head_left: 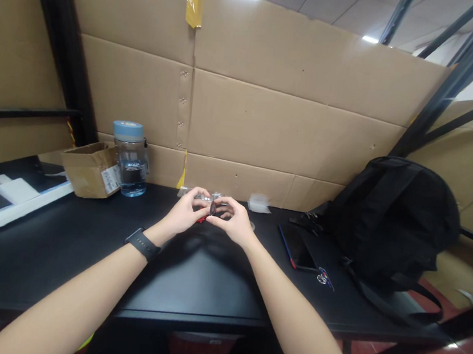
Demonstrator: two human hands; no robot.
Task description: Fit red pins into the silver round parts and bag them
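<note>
Above the back part of the black table (224,279), my two hands are held close together. My right hand (235,221) pinches a small dark round piece (213,208) between thumb and fingers; its exact kind is too small to tell. Just left of it, my left hand (184,212) has its fingers curled and closed, with a dark watch on the wrist. What those fingers hold, if anything, is hidden. A bit of something red (202,219) shows beneath the left thumb. Clear crinkled plastic (217,196) lies behind the hands.
On the left stand a water bottle (130,158), a small cardboard box (90,170) and a white power strip (21,211). A phone (297,246), a keyring (324,278) and a black backpack (390,219) lie right. A whitish packet (259,203) lies by the cardboard wall (268,129).
</note>
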